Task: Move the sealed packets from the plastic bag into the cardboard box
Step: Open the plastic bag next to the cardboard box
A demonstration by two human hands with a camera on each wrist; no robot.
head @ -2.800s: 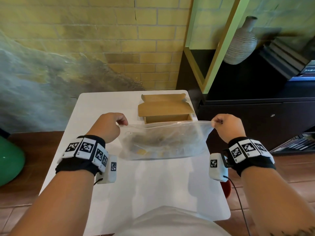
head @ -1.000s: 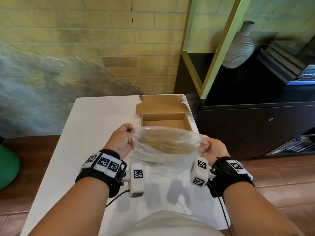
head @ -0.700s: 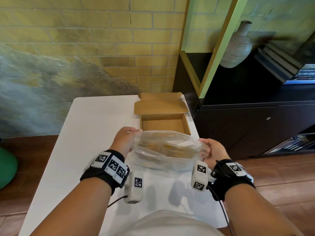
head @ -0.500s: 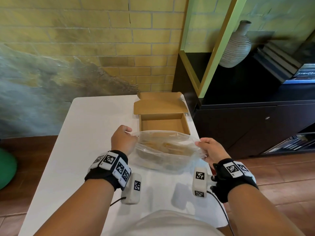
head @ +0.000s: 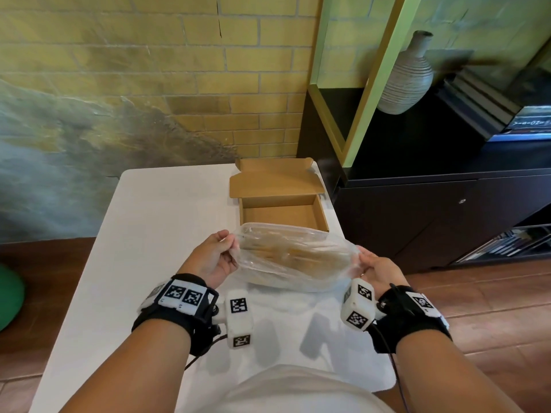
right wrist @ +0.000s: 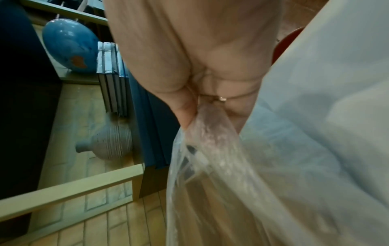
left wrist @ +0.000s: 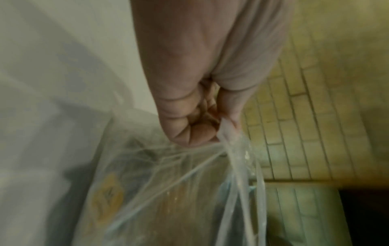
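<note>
Right now my left hand (head: 212, 257) and right hand (head: 376, 268) each pinch one end of the plastic bag (head: 293, 259), held just above the table (head: 155, 222) before the open cardboard box (head: 283, 214). Sealed packets (head: 286, 252) sit inside. I'd keep both pinches firm, then spread the mouth gently.

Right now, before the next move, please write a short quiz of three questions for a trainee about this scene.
1. True or false: the cardboard box stands open.
2. Which hand pinches the plastic bag? A) left hand only B) right hand only C) both
3. Fill in: the sealed packets are inside the ____.

Key: 1 true; 2 C; 3 plastic bag.
</note>
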